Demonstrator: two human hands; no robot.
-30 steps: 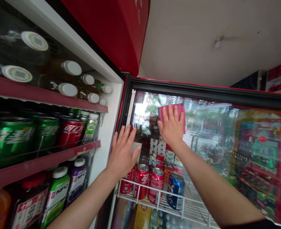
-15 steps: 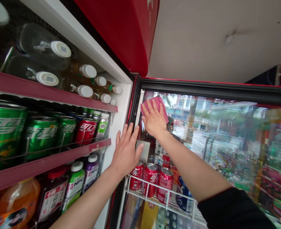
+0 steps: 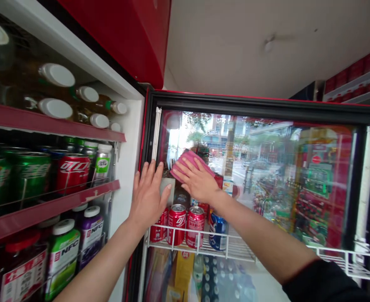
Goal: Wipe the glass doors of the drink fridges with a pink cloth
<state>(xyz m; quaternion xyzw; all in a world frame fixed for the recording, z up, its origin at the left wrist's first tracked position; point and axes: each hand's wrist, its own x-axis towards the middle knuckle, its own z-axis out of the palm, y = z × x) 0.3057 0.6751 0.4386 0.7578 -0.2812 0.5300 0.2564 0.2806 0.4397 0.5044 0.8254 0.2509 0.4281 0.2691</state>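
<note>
A pink cloth (image 3: 189, 160) lies flat against the glass door (image 3: 266, 176) of a drinks fridge, and my right hand (image 3: 196, 179) presses on it with fingers stretched out. My left hand (image 3: 147, 196) rests open and flat on the door's left edge, fingers spread, holding nothing. Behind the glass, just below both hands, red cola cans (image 3: 185, 223) and a blue can (image 3: 217, 230) stand on a white wire shelf (image 3: 231, 248).
To the left an open fridge holds green cans (image 3: 30, 175), a red can (image 3: 72, 173), NFC bottles (image 3: 78, 243) and capped bottles lying on the top shelf (image 3: 55, 108). A red fridge header (image 3: 125, 33) hangs overhead. The glass reflects a street. Another wire shelf (image 3: 354, 256) sits lower right.
My right hand has swept the pink cloth from the upper glass leftward, then downward beside my left hand. My left hand has stayed flat on the door edge.
</note>
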